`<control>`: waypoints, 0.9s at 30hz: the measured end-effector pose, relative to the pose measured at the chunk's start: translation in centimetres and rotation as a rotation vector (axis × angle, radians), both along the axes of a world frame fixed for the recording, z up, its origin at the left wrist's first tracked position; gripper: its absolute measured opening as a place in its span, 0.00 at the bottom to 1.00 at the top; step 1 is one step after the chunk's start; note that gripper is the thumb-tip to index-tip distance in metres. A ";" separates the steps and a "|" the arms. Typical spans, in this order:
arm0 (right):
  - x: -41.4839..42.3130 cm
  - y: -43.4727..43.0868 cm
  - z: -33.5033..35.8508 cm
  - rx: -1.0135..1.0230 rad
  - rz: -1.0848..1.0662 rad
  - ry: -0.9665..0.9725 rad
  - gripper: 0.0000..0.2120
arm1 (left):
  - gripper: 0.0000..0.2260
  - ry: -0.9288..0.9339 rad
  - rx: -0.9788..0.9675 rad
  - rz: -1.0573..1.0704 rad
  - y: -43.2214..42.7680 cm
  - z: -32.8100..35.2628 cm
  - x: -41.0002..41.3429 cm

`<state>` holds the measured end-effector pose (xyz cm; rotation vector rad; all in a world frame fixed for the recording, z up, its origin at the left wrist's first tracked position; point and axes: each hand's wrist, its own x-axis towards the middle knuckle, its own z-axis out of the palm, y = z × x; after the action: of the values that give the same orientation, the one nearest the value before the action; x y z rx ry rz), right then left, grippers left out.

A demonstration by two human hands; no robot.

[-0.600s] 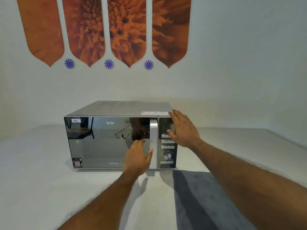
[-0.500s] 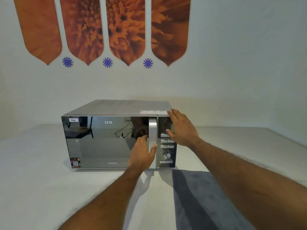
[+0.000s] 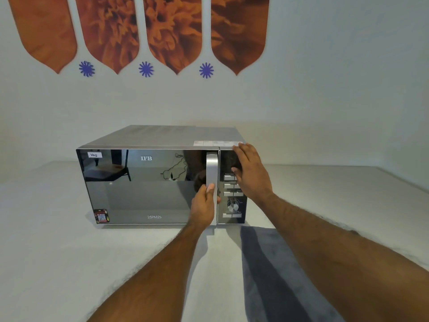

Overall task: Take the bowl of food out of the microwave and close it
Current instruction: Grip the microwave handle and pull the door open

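A silver microwave (image 3: 160, 138) with a mirrored door (image 3: 139, 194) stands on the white counter, its door closed. My left hand (image 3: 204, 205) is wrapped around the lower part of the vertical silver door handle (image 3: 212, 168), thumb on its front. My right hand (image 3: 250, 173) lies flat and spread against the control panel (image 3: 232, 205) at the microwave's top right corner. The bowl of food is hidden behind the mirrored door.
The white counter (image 3: 58, 252) stretches wide on both sides of the microwave. A grey cloth (image 3: 267, 275) lies on it in front of the control panel. A white wall with orange petal decals (image 3: 176, 31) rises close behind.
My left hand has moved right from in front of the door and closed around the handle. My right hand has stayed on the control panel. The camera has come closer.
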<state>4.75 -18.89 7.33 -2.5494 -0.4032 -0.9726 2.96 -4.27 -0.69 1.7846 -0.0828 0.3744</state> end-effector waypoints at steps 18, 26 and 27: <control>-0.2 0.3 0.0 0.062 0.017 -0.016 0.32 | 0.13 -0.119 -0.116 0.049 0.4 -1.8 -4.4; -0.6 -0.5 0.1 0.004 0.033 0.020 0.35 | 0.09 -0.100 -0.083 0.026 1.2 -1.0 -7.4; -0.6 -1.0 0.0 -0.020 0.039 0.031 0.36 | 0.09 -0.107 -0.092 0.025 1.4 -1.2 -7.9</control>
<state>4.12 -19.85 7.30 -2.5609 -0.4546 -0.9189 -4.90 -2.90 -1.92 1.6755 -0.1174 0.4847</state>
